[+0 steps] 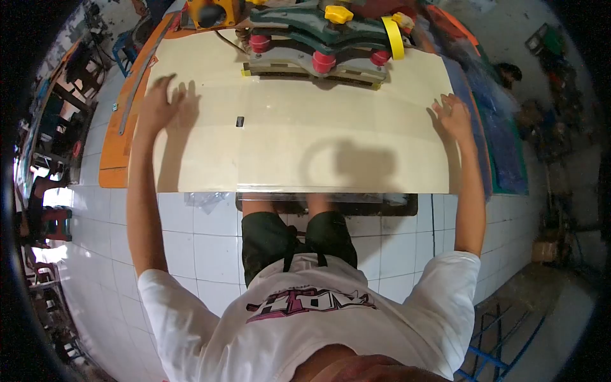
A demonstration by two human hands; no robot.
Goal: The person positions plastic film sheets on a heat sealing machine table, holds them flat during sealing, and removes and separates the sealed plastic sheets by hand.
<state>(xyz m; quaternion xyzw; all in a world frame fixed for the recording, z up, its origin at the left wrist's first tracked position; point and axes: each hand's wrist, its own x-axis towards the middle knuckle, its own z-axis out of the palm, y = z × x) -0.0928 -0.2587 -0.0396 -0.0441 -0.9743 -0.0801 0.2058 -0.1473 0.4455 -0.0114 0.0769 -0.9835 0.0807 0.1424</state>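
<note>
A wide cream sheet (210,153) covers the work table before me, and clear plastic film (318,187) lies over part of it, showing along the front edge. My left hand (158,108) is over the sheet's left side, fingers apart and bent, holding nothing visible. Near the sheet's right edge, my right hand (454,116) has its fingers spread and slightly curled, with nothing seen in it. Between the hands, a small black rectangle (240,121) marks the sheet. A dark green machine (299,32) with red knobs and a long straight bar (312,74) stands at the back.
A yellow tape roll (394,38) hangs on the machine's right. A metal ruler (132,95) lies on the orange board (114,159) at left. Blue plastic sheets (503,140) lie at right, with another person (508,73) beyond. A dark bench (375,205) is under the front edge.
</note>
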